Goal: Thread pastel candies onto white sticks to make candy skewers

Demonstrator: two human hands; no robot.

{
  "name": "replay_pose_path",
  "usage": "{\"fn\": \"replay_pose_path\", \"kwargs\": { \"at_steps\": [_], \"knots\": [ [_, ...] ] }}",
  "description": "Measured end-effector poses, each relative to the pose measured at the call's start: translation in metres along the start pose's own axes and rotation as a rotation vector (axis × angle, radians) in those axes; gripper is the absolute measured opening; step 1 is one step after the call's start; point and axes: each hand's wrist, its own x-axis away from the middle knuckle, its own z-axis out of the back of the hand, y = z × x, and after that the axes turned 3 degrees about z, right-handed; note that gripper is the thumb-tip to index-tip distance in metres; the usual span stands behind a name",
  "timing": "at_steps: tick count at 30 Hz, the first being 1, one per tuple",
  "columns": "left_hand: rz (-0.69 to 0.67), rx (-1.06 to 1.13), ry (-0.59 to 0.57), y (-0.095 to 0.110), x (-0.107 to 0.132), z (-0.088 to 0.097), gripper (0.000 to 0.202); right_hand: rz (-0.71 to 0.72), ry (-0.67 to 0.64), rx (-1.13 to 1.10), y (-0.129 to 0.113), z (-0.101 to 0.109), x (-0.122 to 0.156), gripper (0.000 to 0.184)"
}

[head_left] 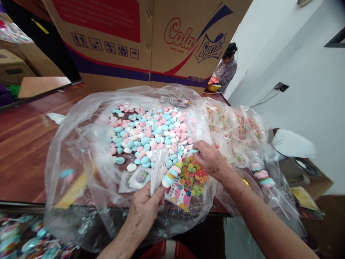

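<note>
A wide clear plastic bag (81, 144) lies open on the wooden table (24, 144), filled with pink, blue and white round candies (151, 133). A smaller heap of multicoloured ring candies (192, 174) sits near its front edge. My left hand (144, 212) is closed on a bunch of white sticks (157, 167), one of them threaded with candies (171, 174). My right hand (210, 160) reaches into the bag and pinches a small blue candy at its fingertips. Printed colourful cards (179, 196) lie under the sticks.
A big cardboard box (151, 39) printed "Cola Sprite" stands behind the bag. More clear bags of sweets (237, 129) and finished candy sticks (262, 178) lie to the right, next to a stack of white paper (293, 144). Another person (226, 68) sits at the far end.
</note>
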Motion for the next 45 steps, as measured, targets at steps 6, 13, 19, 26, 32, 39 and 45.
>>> {"fn": "replay_pose_path", "kwargs": {
  "at_steps": [6,13,19,26,32,39,45],
  "knots": [
    [-0.029,-0.031,-0.005,-0.002,-0.001,0.002,0.041,0.022,-0.165,0.212,-0.008,-0.008,0.003,0.02],
    [0.011,0.019,0.036,0.006,0.004,-0.002,0.037,-0.161,-0.143,0.16,-0.008,-0.013,-0.006,0.023],
    [0.001,-0.008,-0.009,0.003,0.002,0.0,0.037,-0.34,-0.077,-0.237,-0.002,-0.012,-0.003,0.013],
    [-0.014,-0.021,-0.045,-0.004,0.001,0.002,0.037,-0.546,-0.05,-1.294,-0.019,-0.008,-0.004,0.015],
    [-0.023,-0.032,-0.039,-0.006,-0.001,0.001,0.038,-0.484,-0.078,-1.342,-0.02,-0.008,-0.005,0.015],
    [-0.031,-0.063,-0.017,-0.006,0.0,0.001,0.037,-0.41,-0.12,-1.199,-0.024,-0.005,-0.004,0.013],
    [-0.039,-0.068,-0.036,0.0,0.002,0.001,0.039,-0.237,-0.203,-0.833,-0.028,0.006,-0.007,0.013]
  ]
}}
